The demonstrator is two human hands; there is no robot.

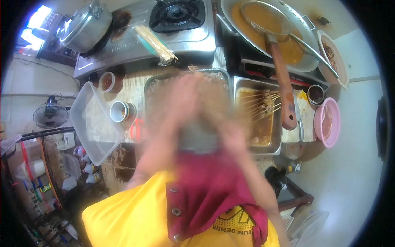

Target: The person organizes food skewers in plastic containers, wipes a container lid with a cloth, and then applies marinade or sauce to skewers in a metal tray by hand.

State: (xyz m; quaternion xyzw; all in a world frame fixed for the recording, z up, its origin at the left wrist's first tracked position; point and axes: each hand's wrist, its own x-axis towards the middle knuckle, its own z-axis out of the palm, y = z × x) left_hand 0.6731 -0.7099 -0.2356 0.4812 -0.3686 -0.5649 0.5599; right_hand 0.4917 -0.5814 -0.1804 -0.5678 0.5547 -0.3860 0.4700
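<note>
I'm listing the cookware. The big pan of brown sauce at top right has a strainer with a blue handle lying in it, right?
Not quite. In the head view the strainer lying in the big pan of brown sauce at top right has a reddish-brown handle, not a blue one.

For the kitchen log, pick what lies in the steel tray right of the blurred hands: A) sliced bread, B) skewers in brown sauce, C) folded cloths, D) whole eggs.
B: the steel tray holds skewers lying in brown sauce, just right of the blurred hands, with a wooden-handled strainer reaching over its right side.
</note>
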